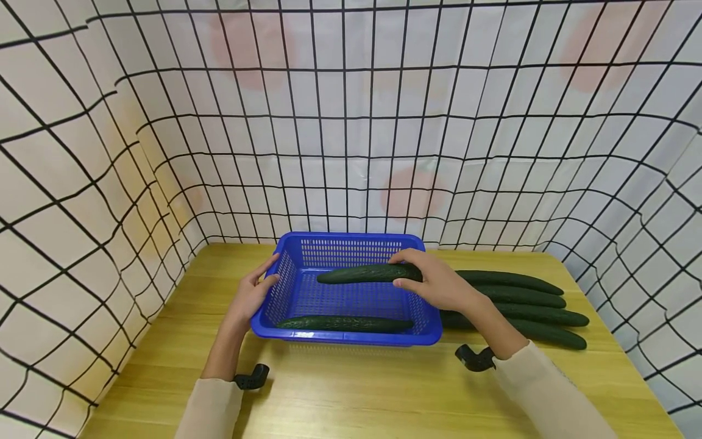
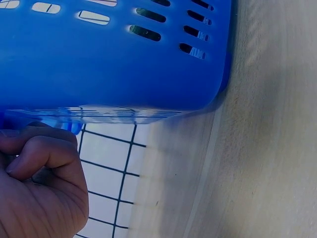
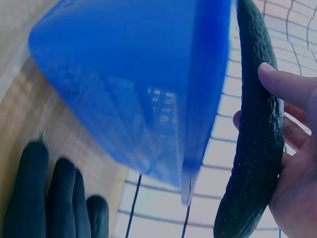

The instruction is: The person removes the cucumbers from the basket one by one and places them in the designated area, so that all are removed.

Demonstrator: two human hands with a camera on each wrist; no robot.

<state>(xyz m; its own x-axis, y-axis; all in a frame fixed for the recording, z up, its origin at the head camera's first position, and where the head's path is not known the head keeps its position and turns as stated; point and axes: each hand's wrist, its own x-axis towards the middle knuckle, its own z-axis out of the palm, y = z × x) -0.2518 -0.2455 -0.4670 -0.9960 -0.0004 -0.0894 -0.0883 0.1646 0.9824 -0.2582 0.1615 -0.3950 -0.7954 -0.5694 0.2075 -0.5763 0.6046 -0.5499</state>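
Head view: nearest, a cucumber [image 1: 345, 323] lies inside the blue basket [image 1: 345, 337], along its near wall. Fingers of the left hand [image 1: 252, 296] clamp its left rim — those of the right hand [image 1: 436, 283] pinch a second cucumber [image 1: 362, 274] above — with four more cucumbers [image 1: 540, 314] rightward, black mesh [image 1: 344, 70] behind.

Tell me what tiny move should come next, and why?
Maybe lower the held cucumber into the basket: the right grip holds it above, there's room inside, another cucumber already lies along the near side, and the left grip holds the basket.
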